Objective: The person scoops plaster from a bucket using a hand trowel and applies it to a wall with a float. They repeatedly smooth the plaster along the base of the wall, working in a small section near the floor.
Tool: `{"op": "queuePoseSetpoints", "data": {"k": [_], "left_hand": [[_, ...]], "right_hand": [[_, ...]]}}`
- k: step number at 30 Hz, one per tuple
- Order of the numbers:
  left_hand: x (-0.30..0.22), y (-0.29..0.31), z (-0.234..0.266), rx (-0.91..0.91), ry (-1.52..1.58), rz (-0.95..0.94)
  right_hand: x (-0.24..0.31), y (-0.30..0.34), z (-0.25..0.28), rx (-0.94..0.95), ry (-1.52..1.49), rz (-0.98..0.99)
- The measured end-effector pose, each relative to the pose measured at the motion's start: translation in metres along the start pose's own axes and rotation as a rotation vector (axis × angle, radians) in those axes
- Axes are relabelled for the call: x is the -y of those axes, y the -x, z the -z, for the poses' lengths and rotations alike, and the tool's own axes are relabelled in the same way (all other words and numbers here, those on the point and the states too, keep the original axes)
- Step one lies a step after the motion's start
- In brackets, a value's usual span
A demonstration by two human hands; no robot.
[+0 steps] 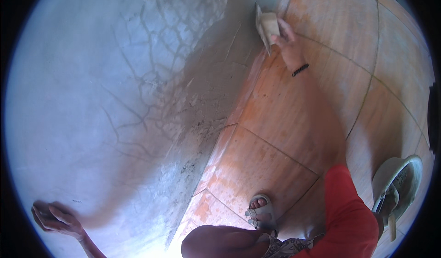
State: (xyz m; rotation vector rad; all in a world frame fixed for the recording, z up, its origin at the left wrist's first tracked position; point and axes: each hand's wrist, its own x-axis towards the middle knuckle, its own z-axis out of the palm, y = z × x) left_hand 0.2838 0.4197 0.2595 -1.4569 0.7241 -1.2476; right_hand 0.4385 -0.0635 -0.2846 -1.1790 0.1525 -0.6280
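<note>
At the upper middle, my right hand [290, 47], with a dark band at the wrist, is closed around the block-like grip of a plastering float [270, 25]. The float's thin blade stands on edge against the wall [82, 97], low down where it meets the tiled floor. Damp grey-brown plaster [209, 83] covers a band along the base of the wall. Far to the lower left, my left hand [59, 219] rests against the pale wall. Its fingers are loosely bent, with the thumb apart, and it holds nothing.
Orange-brown tiles [280, 157] cover the floor. At the right stands a round grey bucket [415, 168] with a wooden-handled tool [392, 228] leaning at its rim. My sandalled foot [262, 212] is near the wall's base. Branching cracks [149, 33] mark the wall.
</note>
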Motion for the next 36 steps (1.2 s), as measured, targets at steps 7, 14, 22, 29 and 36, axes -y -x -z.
{"op": "queuePoseSetpoints", "data": {"k": [7,14,22,29,36], "left_hand": [[-0.007,-0.01,0.006,0.006,0.083,-0.072],[-0.007,-0.004,0.001,0.002,0.127,0.02],[-0.007,-0.012,0.005,0.025,0.178,0.077],[0.013,0.003,-0.008,-0.042,0.204,0.039],[0.007,0.006,0.0,-0.014,0.202,0.093]], "right_hand": [[0.015,0.133,-0.066,0.18,0.06,-0.07],[0.01,0.244,-0.122,0.266,-0.045,0.118],[0.04,0.32,-0.158,0.481,-0.485,-0.427],[0.042,0.306,-0.128,0.068,-1.282,-0.775],[0.037,0.295,-0.13,0.011,-1.223,-0.674]]}}
